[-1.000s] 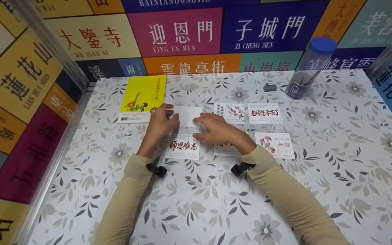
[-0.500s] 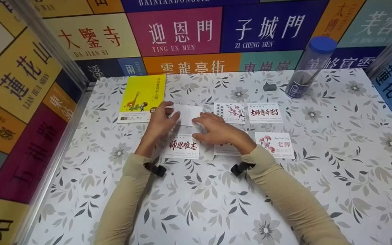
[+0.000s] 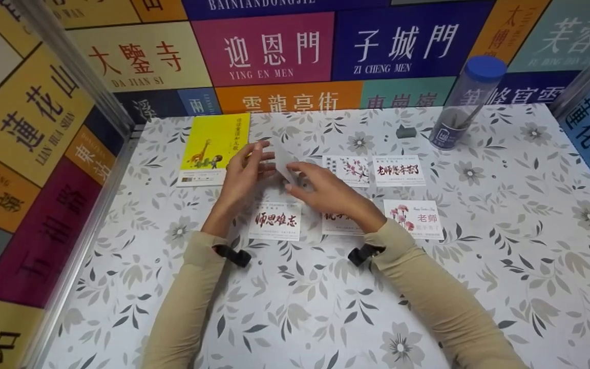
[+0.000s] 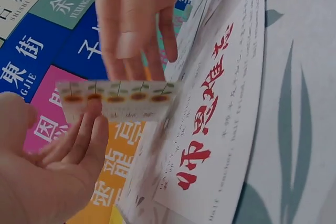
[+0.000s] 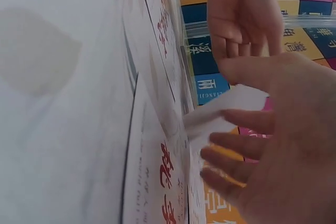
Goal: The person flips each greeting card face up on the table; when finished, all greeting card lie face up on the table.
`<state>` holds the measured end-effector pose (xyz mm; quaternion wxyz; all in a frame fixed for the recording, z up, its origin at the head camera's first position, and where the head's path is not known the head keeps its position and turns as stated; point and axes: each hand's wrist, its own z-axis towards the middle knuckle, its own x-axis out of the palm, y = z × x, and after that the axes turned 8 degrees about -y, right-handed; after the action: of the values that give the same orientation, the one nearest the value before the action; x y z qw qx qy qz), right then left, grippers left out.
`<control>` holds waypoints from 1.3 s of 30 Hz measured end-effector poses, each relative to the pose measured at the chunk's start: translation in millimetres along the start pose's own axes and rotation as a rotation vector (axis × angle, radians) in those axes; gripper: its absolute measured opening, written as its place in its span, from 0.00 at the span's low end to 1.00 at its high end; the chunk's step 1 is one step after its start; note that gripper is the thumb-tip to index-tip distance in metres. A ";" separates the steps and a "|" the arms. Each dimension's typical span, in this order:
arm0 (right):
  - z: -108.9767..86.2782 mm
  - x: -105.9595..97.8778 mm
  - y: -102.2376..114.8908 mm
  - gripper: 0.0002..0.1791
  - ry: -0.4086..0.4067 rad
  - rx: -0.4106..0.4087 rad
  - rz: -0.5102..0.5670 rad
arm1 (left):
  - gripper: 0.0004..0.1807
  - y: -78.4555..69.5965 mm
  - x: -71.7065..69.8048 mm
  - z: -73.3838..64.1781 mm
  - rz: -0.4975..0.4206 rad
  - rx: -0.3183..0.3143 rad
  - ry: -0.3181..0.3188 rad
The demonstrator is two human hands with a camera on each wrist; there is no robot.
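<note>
In the head view a small white card (image 3: 286, 163) stands tilted on edge between my two hands. Its sunflower-printed face (image 4: 116, 100) shows in the left wrist view. My left hand (image 3: 244, 171) has its fingers extended, and its fingertips touch the printed face. My right hand (image 3: 328, 192) is on the other side, fingers against the card's plain back (image 5: 228, 111); its thumb appears apart from the card in the wrist views. Below lies a card with red writing (image 3: 274, 221). Another red-lettered card (image 3: 343, 225) is partly hidden under the right hand.
A yellow book (image 3: 215, 141) lies left of the left hand. Further cards rest to the right: a blossom card (image 3: 346, 170), a red-lettered card (image 3: 400, 170) and a pink-flower card (image 3: 413, 219). Behind are a grey sharpener-like object (image 3: 406, 132) and a blue-lidded tube (image 3: 466, 105).
The white card has tipped from nearly flat to steeply tilted. My left hand has turned palm inward and risen slightly; my right fingers have shifted up along the card.
</note>
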<state>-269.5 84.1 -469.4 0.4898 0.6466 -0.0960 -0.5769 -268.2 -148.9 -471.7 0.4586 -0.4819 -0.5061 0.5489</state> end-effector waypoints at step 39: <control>-9.2 -2.7 4.6 0.35 0.168 0.096 -0.366 | 0.28 17.9 -10.4 0.5 0.741 0.187 -0.039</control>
<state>-260.6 88.5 -465.6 0.3519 0.7218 0.0370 -0.5948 -267.8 -160.5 -488.8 0.2612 -0.5778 -0.2540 0.7304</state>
